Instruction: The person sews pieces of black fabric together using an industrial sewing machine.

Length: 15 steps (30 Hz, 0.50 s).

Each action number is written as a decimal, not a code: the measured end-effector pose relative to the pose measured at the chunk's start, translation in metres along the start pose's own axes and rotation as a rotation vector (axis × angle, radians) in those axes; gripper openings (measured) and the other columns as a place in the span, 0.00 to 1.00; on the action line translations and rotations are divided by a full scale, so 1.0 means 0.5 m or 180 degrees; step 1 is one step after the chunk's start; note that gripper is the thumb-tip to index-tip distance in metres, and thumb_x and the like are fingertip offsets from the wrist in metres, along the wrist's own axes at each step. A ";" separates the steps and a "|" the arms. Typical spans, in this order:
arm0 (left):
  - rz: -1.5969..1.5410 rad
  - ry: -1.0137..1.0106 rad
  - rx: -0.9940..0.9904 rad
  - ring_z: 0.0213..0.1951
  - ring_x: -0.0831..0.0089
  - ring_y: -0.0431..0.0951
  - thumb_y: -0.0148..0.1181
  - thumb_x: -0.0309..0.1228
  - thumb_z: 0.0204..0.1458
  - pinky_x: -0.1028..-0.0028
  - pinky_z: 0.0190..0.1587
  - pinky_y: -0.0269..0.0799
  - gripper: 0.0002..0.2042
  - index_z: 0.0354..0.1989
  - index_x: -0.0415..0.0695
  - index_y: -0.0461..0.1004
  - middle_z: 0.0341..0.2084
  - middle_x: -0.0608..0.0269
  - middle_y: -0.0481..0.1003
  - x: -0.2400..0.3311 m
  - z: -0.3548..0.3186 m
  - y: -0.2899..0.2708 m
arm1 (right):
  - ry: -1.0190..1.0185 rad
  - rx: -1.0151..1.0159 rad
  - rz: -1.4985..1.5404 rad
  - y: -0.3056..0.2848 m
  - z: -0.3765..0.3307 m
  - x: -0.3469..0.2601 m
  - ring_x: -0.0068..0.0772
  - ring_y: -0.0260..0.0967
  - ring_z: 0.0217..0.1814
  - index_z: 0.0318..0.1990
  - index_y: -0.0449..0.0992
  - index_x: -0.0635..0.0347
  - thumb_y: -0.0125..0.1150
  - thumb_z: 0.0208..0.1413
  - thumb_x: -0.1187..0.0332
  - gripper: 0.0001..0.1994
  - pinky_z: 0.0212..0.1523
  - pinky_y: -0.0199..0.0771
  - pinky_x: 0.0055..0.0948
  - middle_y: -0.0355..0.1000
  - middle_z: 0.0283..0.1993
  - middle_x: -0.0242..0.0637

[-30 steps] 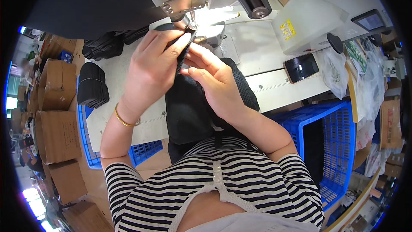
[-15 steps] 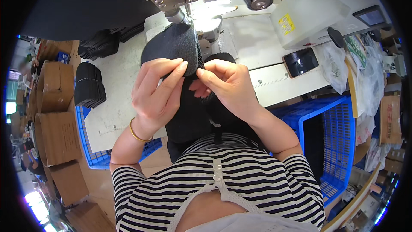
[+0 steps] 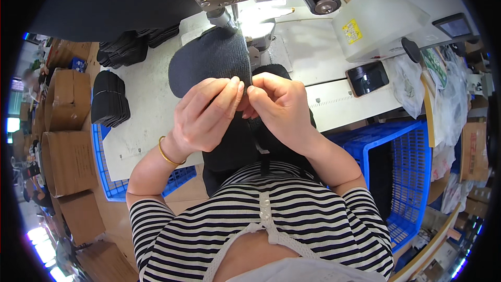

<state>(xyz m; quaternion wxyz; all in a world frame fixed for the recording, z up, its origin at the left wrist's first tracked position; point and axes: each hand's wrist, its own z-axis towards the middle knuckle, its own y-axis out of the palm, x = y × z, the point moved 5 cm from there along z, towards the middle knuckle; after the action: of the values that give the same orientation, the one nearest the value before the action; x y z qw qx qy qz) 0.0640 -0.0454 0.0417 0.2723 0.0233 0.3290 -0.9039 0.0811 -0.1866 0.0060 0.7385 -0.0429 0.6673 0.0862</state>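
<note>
A dark rounded fabric piece (image 3: 209,60) lies on the sewing machine bed, its far edge under the presser foot of the sewing machine (image 3: 224,18). My left hand (image 3: 209,112) pinches the near right corner of this piece between thumb and fingers. Close beside it, my right hand (image 3: 279,107) is closed in a pinch on the same edge, thumb and forefinger together. The fingertips of both hands nearly meet. More black fabric (image 3: 229,149) hangs below the hands toward my lap, partly hidden by them.
Bundled black fabric pieces (image 3: 109,99) sit at the table's left, with more stacks (image 3: 122,49) behind. A phone (image 3: 367,77) lies on the right. Blue plastic crates (image 3: 365,149) stand below the table on both sides. Cardboard boxes (image 3: 68,162) line the left.
My left hand has shifted right along the fabric edge, closer to my right hand. The fabric piece now lies flatter, with more of its upper surface showing.
</note>
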 end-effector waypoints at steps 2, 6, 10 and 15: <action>-0.0009 -0.0113 -0.0123 0.38 0.60 0.79 0.66 0.17 0.35 0.67 0.37 0.79 0.17 0.39 0.32 0.81 0.38 0.52 0.78 0.004 0.006 -0.010 | 0.0032 0.0052 0.0072 -0.002 0.002 -0.002 0.19 0.76 0.27 0.31 0.76 0.70 0.55 0.59 0.72 0.09 0.29 0.76 0.20 0.76 0.24 0.36; 0.0213 -0.0506 -0.0019 0.40 0.60 0.78 0.64 0.18 0.34 0.66 0.40 0.78 0.21 0.44 0.34 0.79 0.41 0.54 0.76 -0.023 0.007 0.001 | 0.0101 0.0071 0.0576 -0.001 0.010 -0.004 0.18 0.73 0.24 0.30 0.77 0.69 0.54 0.58 0.73 0.09 0.26 0.73 0.19 0.76 0.23 0.35; 0.0071 -0.0520 0.0190 0.38 0.61 0.79 0.63 0.18 0.29 0.68 0.39 0.78 0.21 0.39 0.34 0.81 0.37 0.57 0.78 -0.039 0.015 0.005 | 0.0013 0.0002 0.0626 -0.004 0.026 -0.010 0.17 0.71 0.23 0.29 0.77 0.68 0.52 0.59 0.73 0.10 0.25 0.72 0.18 0.76 0.23 0.35; 0.0095 -0.0516 0.0344 0.38 0.62 0.79 0.63 0.18 0.26 0.68 0.38 0.78 0.19 0.35 0.34 0.81 0.34 0.57 0.78 -0.051 0.023 0.013 | -0.0064 -0.0063 0.0865 -0.005 0.055 0.003 0.17 0.71 0.22 0.28 0.76 0.66 0.50 0.61 0.72 0.12 0.24 0.71 0.18 0.76 0.24 0.35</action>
<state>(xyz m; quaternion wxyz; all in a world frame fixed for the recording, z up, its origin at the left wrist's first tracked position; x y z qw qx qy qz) 0.0905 -0.0446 0.0526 0.3099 -0.0303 0.2562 -0.9151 0.1087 -0.1842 0.0073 0.7262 0.0413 0.6587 0.1925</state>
